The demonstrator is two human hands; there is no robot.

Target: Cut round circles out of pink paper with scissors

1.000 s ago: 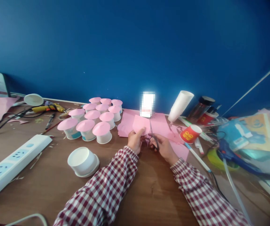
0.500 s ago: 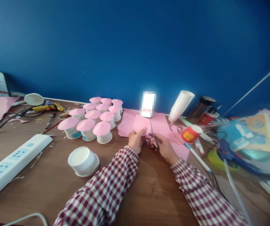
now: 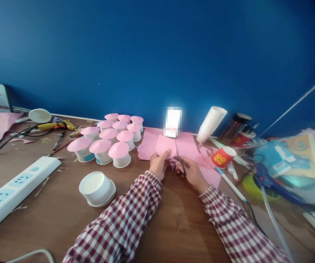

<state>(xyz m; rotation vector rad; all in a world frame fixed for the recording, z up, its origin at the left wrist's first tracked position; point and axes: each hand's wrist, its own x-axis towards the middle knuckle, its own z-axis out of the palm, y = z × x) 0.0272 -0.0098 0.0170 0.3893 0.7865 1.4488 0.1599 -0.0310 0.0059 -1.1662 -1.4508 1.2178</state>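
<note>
Wall [image 3: 157,54]: blue, behind everything.
Table [image 3: 179,226]: brown, beneath the work.
Sleeves [image 3: 116,226]: checked, reaching forward and converging toward the wrists.
Sheets [image 3: 146,142]: pink, lying on the table beyond the hands.
Right hand [image 3: 191,170]: curled around the scissors' handles, its forearm slanting inward from the right.
Left hand [image 3: 158,164]: pinching the piece's near edge, thumb on top aimed forward and rightward, fingers bent underneath.
Piece [image 3: 162,144]: pink paper, above the sheets; which way its long axis runs, I cannot tell.
Scissors [image 3: 177,150]: along the piece's right side, long axis near to far, tips toward the wall, slightly left; blade gap too small to judge.
</note>
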